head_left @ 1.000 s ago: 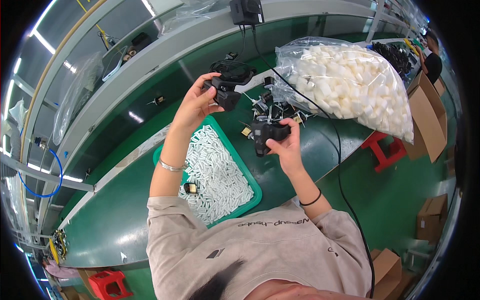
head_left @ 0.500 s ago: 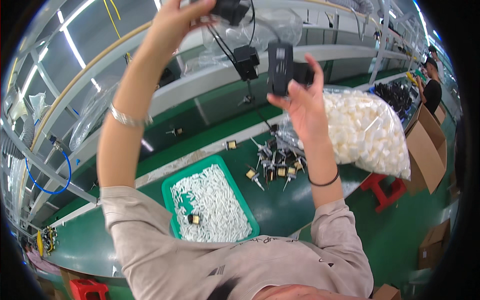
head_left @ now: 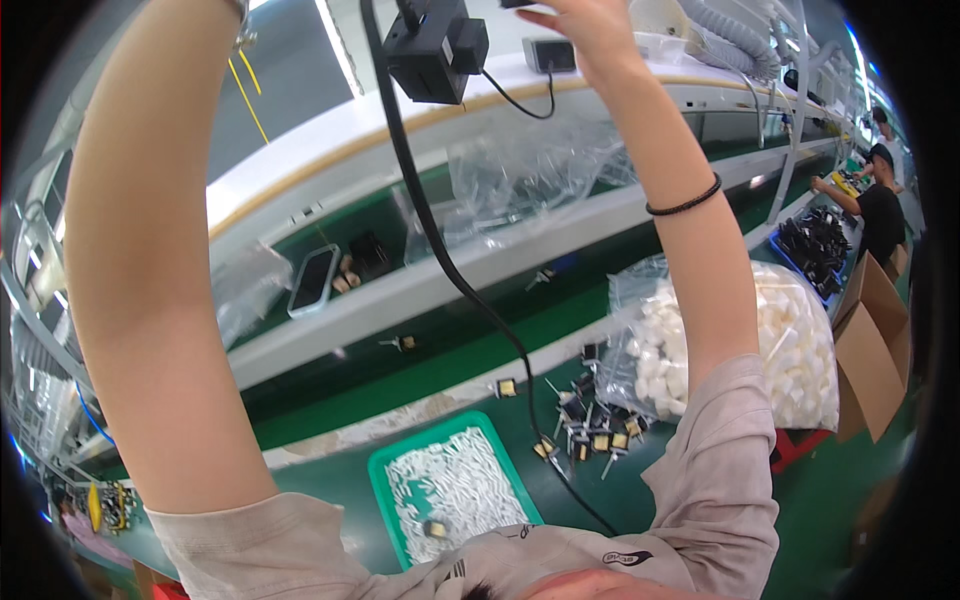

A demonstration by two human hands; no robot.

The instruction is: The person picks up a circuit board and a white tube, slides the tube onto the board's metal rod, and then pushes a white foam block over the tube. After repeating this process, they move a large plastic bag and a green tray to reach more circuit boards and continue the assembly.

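Both arms have risen further since a moment ago, so the left hand is now out of view past the top edge and only its forearm shows. Up high, the right hand [head_left: 580,25] reaches with loosely curled fingers [head_left: 535,18]; I cannot tell what they pinch. Just left of it hangs a black boxy adapter [head_left: 432,50], tilted, its long axis roughly level, with a thick black cable [head_left: 440,260] dropping from it toward the green belt [head_left: 330,480]. Below lie a green tray [head_left: 385,480] of white parts, small transformers [head_left: 590,435] and a clear bag of white pieces [head_left: 800,350].
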